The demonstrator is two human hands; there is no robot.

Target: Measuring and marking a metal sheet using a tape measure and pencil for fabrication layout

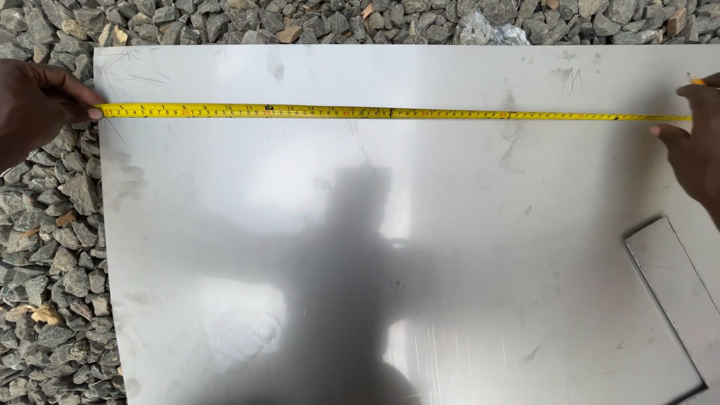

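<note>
Small cut metal piece lies at the near right on a large steel sheet, itself on grey gravel. Left hand pinches the yellow tape measure at the sheet's left edge; right hand presses its far end flat, fingers together, a pencil tip showing above. Risk: the long tape may bow or slip on smooth metal, skewing any reading.
</note>
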